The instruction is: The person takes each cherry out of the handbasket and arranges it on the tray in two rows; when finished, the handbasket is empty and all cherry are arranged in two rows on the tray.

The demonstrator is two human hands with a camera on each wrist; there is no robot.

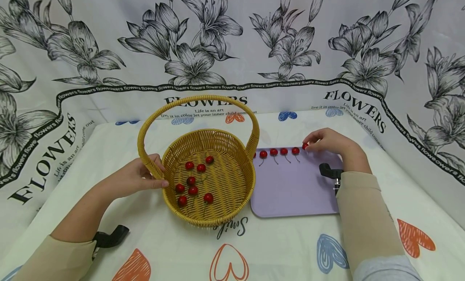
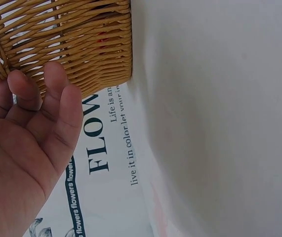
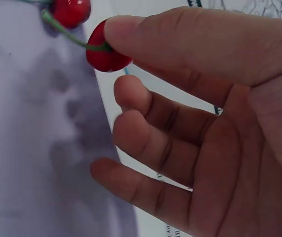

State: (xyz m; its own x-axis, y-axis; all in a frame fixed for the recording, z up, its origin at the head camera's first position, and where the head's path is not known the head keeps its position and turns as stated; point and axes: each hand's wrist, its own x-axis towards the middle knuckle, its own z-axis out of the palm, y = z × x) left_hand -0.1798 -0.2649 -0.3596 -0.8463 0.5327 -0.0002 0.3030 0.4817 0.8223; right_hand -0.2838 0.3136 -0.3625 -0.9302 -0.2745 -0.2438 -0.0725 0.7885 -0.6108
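A round woven basket [image 1: 229,180] with a tall handle stands in the middle, several red cherries [image 1: 193,190] lying on its floor. My left hand [image 1: 132,178] grips its left rim by the handle's base, thumb over the edge. From the left wrist view, the fingers [image 2: 57,94] curl against the woven outer wall. With thumb and forefinger, my right hand [image 1: 332,143] pinches a cherry [image 3: 97,57] by its red body at the far edge of the purple tray [image 1: 294,188]. Its green stem points away from the hand; the other fingers are loosely bent.
Along the tray's far edge runs a row of several cherries [image 1: 273,152], stems toward me. The tray sits close against the basket's right side. A white cloth with printed hearts [image 1: 229,263] covers the table, and a flower-printed curtain [image 1: 203,38] hangs behind.
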